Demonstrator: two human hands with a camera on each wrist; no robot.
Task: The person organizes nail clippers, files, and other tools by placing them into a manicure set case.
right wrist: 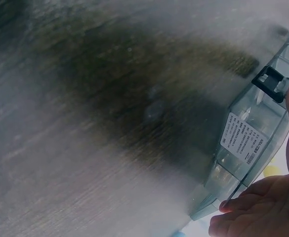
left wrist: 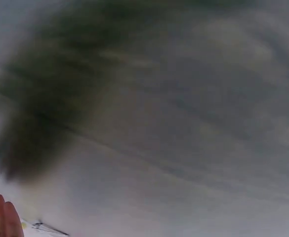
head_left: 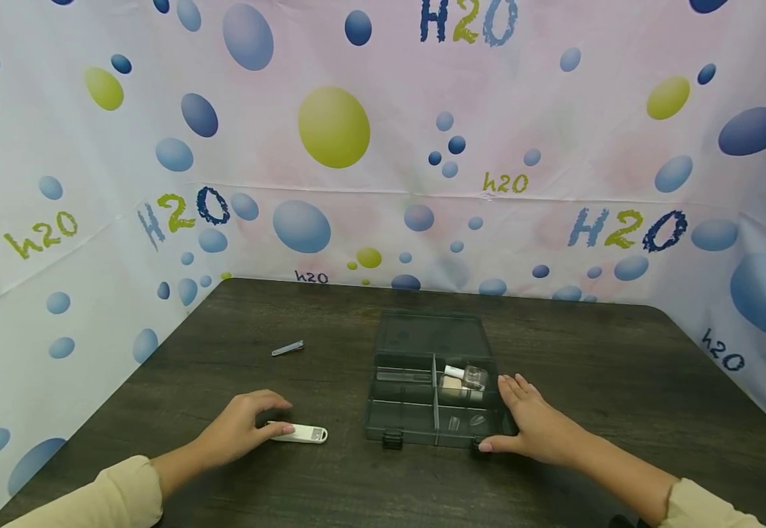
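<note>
My left hand (head_left: 240, 427) is low over the table with its thumb across the left end of a slim white object (head_left: 306, 434), which has a small grey label and a loop at its right end. The index finger reaches out behind it. To the right lies a dark see-through divided box (head_left: 399, 414), its lid (head_left: 432, 334) folded back flat. My right hand (head_left: 541, 429) rests against the box's right side, fingers fairly straight along the wall, thumb at the front right latch (right wrist: 271, 83). A small clear bottle (head_left: 475, 378) with a white cap sits in the back right compartment.
A silver nail clipper (head_left: 287, 348) lies behind the left hand. Beside the bottle is a beige piece (head_left: 451, 383); small clear pieces (head_left: 477, 420) are in the front right compartment. The dark wooden table (head_left: 330, 315) ends at a printed cloth backdrop (head_left: 383, 176).
</note>
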